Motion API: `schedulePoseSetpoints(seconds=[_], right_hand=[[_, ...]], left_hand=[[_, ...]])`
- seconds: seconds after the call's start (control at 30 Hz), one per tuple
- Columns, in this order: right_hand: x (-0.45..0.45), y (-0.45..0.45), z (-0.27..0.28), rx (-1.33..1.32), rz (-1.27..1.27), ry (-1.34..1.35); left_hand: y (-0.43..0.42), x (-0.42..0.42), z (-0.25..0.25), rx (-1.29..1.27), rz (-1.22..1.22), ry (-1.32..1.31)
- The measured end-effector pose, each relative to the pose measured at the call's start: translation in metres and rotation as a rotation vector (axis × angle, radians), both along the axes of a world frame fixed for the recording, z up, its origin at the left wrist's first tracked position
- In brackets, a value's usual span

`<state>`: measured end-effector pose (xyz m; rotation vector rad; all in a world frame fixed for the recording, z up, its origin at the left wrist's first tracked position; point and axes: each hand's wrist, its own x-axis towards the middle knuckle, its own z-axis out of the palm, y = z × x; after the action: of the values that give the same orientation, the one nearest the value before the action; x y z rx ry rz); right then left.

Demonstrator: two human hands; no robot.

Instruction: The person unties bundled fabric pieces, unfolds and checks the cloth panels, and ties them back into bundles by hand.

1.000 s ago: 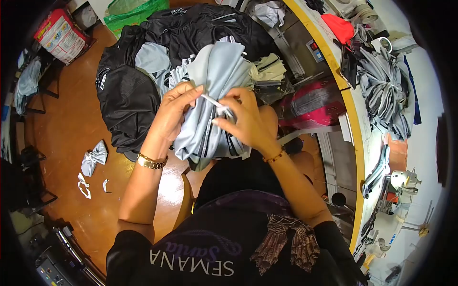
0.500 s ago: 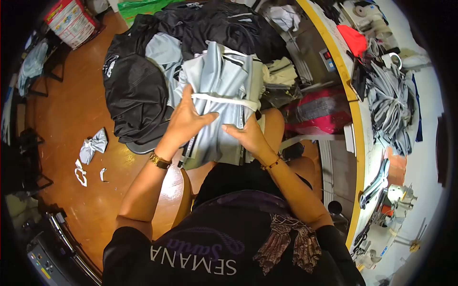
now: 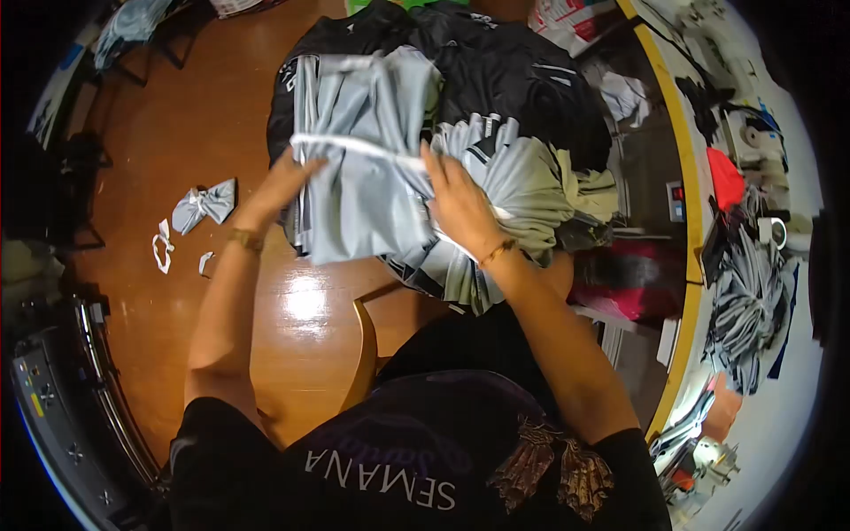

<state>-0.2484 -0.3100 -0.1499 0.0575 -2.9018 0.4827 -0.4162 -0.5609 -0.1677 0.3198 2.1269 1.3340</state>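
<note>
A bundle of light grey fabric pieces [image 3: 359, 208], with a white strip [image 3: 354, 143] tied across it, hangs between my two hands. My left hand [image 3: 282, 188] grips its left edge, thumb on top and the other fingers mostly hidden. On its right edge, close to the end of the strip, my right hand [image 3: 460, 205] is closed. A second grey bundle [image 3: 524, 188], gathered and fanned out, lies just to the right, partly behind my right hand. Black garments [image 3: 505, 75] are piled beyond both bundles.
Small tied grey cloth [image 3: 205, 205] and white strip scraps [image 3: 163, 248] lie on the wooden floor [image 3: 195, 327]. At right runs a yellow-edged table [image 3: 677, 319] bearing another grey bundle [image 3: 748, 296] and red cloth [image 3: 725, 177]. A black machine [image 3: 62, 425] stands lower left.
Both hands have carried the tied bundle left, and they are farther apart on it. The second grey bundle now shows at its right. The camera view has shifted too.
</note>
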Motion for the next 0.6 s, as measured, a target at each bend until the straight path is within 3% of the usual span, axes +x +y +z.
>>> schedulePoseSetpoints(seconds=[0.07,0.13,0.2,0.3,0.4,0.5,0.6], right_hand=[[0.003,0.003,-0.009,0.181,0.089,0.073],[0.006,0.009,-0.012,0.227,0.127,0.084],[0.005,0.018,-0.01,0.153,0.131,0.047],[0.009,0.024,-0.012,0.102,0.172,0.057],[0.013,0.021,-0.008,0.056,0.209,0.072],[0.017,0.019,-0.005,0.054,0.233,0.041],[0.015,0.016,-0.003,-0.009,0.255,-0.083]], left_hand=[[-0.024,0.017,-0.076,-0.464,-0.135,0.564],[-0.024,0.044,-0.069,-0.278,0.075,0.541],[-0.025,0.065,-0.045,-0.23,0.116,0.813],[-0.029,0.101,-0.014,-0.224,-0.186,0.922],[-0.026,0.128,-0.027,-0.317,-0.135,0.835],[-0.02,0.126,-0.045,-0.318,0.085,0.434],[-0.015,0.119,-0.05,-0.217,0.197,0.313]])
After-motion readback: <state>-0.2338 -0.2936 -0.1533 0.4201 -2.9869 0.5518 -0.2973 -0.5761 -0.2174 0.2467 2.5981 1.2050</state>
